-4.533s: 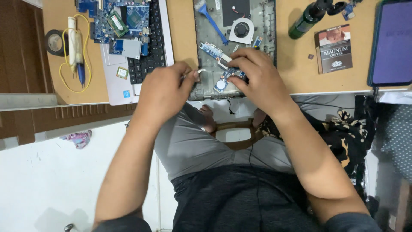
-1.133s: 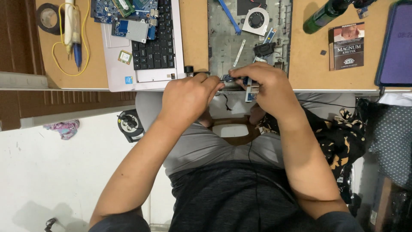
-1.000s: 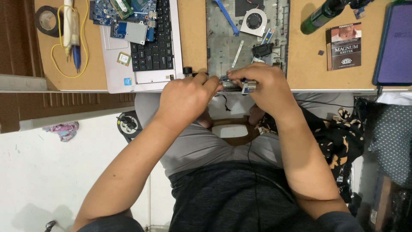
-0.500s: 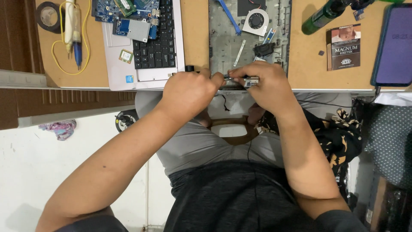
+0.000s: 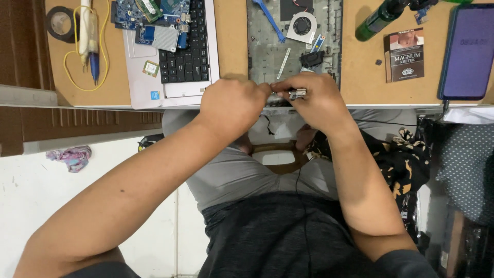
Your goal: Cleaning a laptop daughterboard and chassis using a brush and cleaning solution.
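Both hands, left hand (image 5: pixel 234 105) and right hand (image 5: pixel 314 100), pinch a small metal part (image 5: pixel 297 93) over the gray laptop base (image 5: pixel 267 56).

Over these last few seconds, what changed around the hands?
Both hands drew back from over the grey laptop base to the table's near edge. The right hand keeps a small metal part pinched; the left hand stays closed beside it. The keyboard, fan and green bottle lie as before.

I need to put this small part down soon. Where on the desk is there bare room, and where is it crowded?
Bare wood lies between the laptop keyboard half and the grey laptop base, and between that base and the small box, below the green bottle. The left end, with tape roll and soldering iron, is crowded.
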